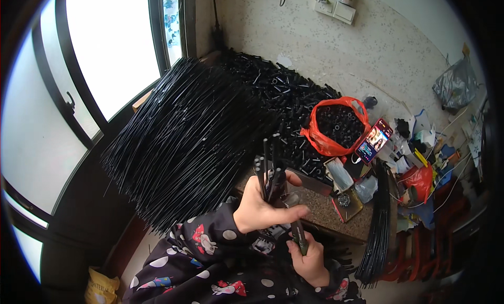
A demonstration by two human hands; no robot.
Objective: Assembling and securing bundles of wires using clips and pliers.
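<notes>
My left hand point(261, 205) is closed around a small bunch of thin black rods point(269, 162) that stand upright above its fingers. Just below it, my right hand point(308, 258) grips a dark tool with a greenish handle point(297, 231), whose tip reaches up to the base of the bunch. Both sleeves are dark with white dots and cartoon prints. The hands sit above the near edge of a speckled stone worktop point(320, 209).
A big fanned stack of long black rods point(184, 136) lies at left by the window. Small black tube pieces point(283, 99) are heaped behind, more fill an orange bag point(336, 126). A lit phone point(374, 141), clutter and another rod bundle point(379, 225) are at right.
</notes>
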